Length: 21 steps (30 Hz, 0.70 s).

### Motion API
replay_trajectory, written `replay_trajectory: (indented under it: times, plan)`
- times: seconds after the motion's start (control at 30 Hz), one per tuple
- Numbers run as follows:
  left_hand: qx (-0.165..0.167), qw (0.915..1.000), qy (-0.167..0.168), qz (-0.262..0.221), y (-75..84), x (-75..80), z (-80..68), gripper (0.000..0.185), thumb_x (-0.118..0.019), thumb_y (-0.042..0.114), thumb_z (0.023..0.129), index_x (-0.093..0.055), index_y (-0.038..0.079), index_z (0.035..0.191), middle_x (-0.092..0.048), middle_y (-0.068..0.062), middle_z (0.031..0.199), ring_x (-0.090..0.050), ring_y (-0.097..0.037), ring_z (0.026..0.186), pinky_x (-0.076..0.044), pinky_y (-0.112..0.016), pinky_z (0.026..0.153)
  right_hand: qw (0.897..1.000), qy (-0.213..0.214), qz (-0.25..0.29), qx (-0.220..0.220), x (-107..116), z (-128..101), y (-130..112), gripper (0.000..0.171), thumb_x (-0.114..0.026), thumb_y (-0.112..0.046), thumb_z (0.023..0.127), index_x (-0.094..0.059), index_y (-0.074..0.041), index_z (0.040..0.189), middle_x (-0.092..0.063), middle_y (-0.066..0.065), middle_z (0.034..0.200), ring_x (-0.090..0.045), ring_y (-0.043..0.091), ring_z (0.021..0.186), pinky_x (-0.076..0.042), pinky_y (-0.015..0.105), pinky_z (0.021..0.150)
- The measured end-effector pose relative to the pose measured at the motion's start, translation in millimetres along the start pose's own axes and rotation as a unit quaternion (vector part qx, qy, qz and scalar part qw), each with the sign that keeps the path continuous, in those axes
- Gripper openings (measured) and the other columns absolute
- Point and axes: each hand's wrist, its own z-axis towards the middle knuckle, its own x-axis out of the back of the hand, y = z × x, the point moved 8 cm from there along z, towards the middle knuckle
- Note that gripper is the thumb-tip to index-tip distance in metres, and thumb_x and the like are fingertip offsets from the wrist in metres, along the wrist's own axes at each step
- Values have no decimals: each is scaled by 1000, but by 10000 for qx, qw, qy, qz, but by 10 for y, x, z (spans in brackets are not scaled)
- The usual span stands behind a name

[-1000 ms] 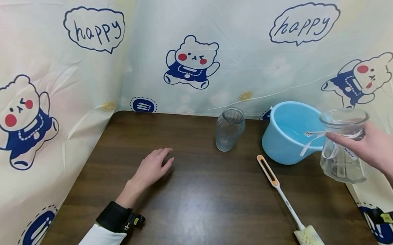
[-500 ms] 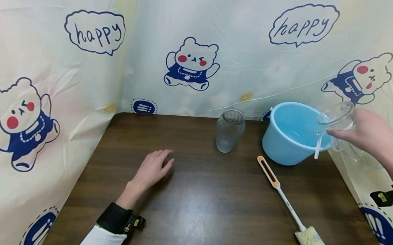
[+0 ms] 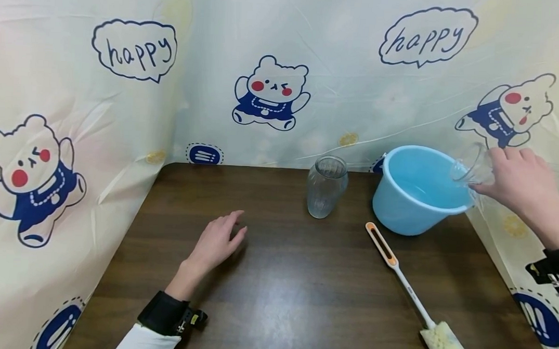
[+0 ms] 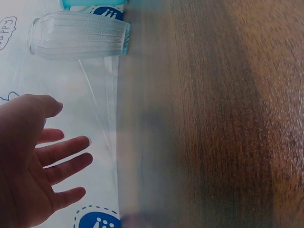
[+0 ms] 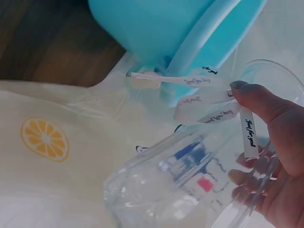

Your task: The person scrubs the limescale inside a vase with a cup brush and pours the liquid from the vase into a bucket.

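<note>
My right hand (image 3: 518,177) grips a clear glass vase (image 5: 156,175) by its neck, thumb on one side and fingers round the other. A printed white ribbon (image 5: 218,107) is tied there, its bow under my thumb. The vase is tipped on its side, its mouth (image 3: 469,164) over the rim of a light blue bucket (image 3: 402,211). In the head view my hand hides part of the vase. My left hand (image 3: 215,242) hovers over the left part of the table with relaxed fingers, holding nothing. A second, ribbed glass vase (image 3: 325,189) stands upright beyond it.
A long-handled brush (image 3: 412,295) with an orange-trimmed white handle and pale bristle head lies on the brown wooden table (image 3: 264,299), in front of the bucket. A printed cloth (image 3: 349,68) hangs behind the table and down both sides.
My right hand has tilted the glass vase from upright to lying sideways, its mouth turned left to the bucket and its base swung out right. The left hand stays in place.
</note>
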Motion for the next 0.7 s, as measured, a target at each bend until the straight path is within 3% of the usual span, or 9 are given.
replay_trajectory:
  times: [0.2, 0.37, 0.7]
  plan:
    - [-44, 10000, -42, 67, -1, -29, 10, 46, -66, 26, 103, -57, 1, 141, -71, -20, 120, -67, -36, 109, -51, -58, 99, 9973, 322, -455, 482, 3, 5, -92, 70, -93, -17, 73, -49, 13, 117, -56, 40, 113, -47, 57, 101, -44, 70, 94]
    - [-76, 9998, 8, 191, -6, -34, 9, 38, -64, 27, 104, -65, 1, 132, -72, -18, 119, -68, -35, 107, -52, -57, 97, 9906, 614, -725, 983, -57, 1, -193, 80, -99, -14, 62, -51, 8, 122, -57, 38, 119, -46, 57, 109, -41, 69, 100]
    - [-328, 9978, 165, 557, 40, -38, 32, 32, -66, 25, 103, -70, 2, 124, -73, -16, 112, -69, -34, 101, -56, -52, 89, 9829, 874, -645, 1487, -56, 2, -234, 77, -98, -8, 60, -52, 6, 121, -59, 37, 117, -48, 57, 110, -36, 68, 102]
